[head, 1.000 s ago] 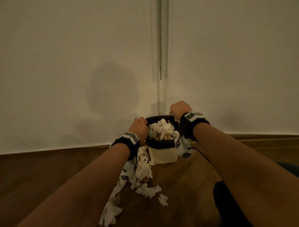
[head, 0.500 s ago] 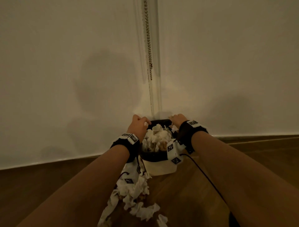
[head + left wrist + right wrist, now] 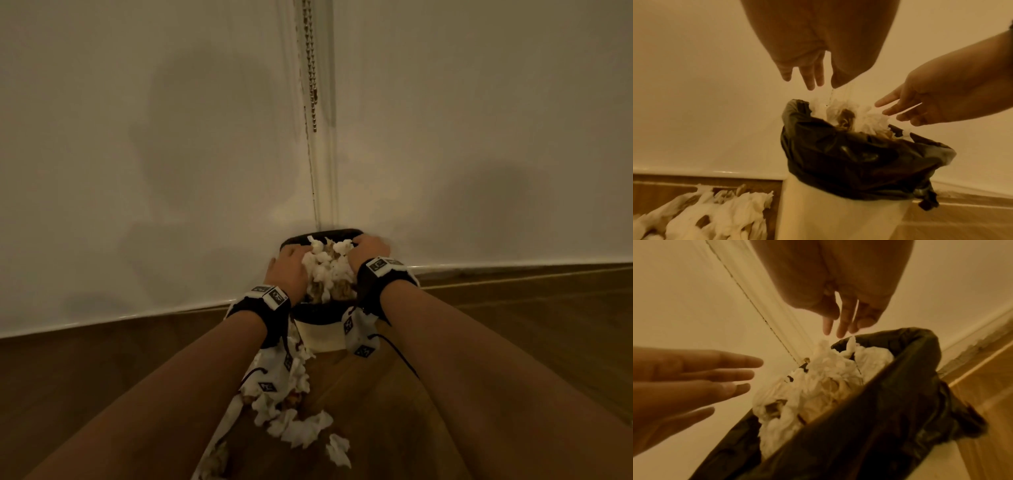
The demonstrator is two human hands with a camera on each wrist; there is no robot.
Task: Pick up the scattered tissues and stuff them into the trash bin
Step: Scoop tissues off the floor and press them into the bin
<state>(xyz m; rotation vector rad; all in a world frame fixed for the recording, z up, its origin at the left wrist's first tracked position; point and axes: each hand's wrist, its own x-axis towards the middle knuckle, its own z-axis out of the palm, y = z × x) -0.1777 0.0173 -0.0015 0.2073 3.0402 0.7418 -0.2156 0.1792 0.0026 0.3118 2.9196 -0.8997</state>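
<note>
A white trash bin (image 3: pixel 323 337) with a black bag liner (image 3: pixel 849 154) stands against the wall. It is heaped above its rim with crumpled white tissues (image 3: pixel 329 270), which also show in both wrist views (image 3: pixel 818 382) (image 3: pixel 859 115). My left hand (image 3: pixel 291 269) is at the heap's left side and my right hand (image 3: pixel 368 250) at its right. Both hands hold nothing, and their fingers are straight in the wrist views (image 3: pixel 809 78) (image 3: pixel 842 324). More scattered tissues (image 3: pixel 291 411) lie on the floor in front of the bin, to its left (image 3: pixel 715 216).
The wall rises directly behind the bin, with a bead chain (image 3: pixel 312 85) hanging above it. A white skirting board (image 3: pixel 102 317) runs along the wooden floor (image 3: pixel 513 325). Black cords hang from my wrist bands beside the bin.
My hands were curled at the bin's outer sides. They have since moved inward over the rim and opened flat against the tissue heap. The view has come closer to the bin.
</note>
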